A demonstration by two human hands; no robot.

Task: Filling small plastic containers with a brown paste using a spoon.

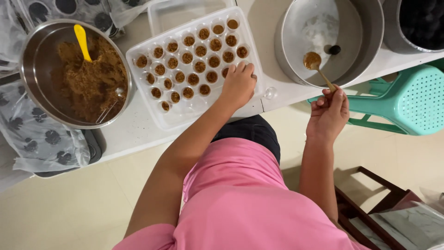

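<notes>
My left hand [238, 84] rests on the near right part of a clear plastic tray [180, 113] that holds several small cups filled with brown crumbly mix [200, 50]; the fingers curl over one cup. My right hand [329, 112] pinches the handle of a small spoon [319, 68] whose bowl, heaped with brown mix, hangs over an empty-looking metal bowl [365, 37]. To the left stands a large steel bowl [28, 69] of the same brown mix with a yellow spoon [82, 41] stuck in it.
A small dark ball [334, 49] lies in the metal bowl. A pot of dark balls [423, 21] is at the top right. A green plastic stool [411, 99] stands right of the table, a wooden chair [370, 208] lower right. Paw-print plastic sheeting [41, 139] covers the left.
</notes>
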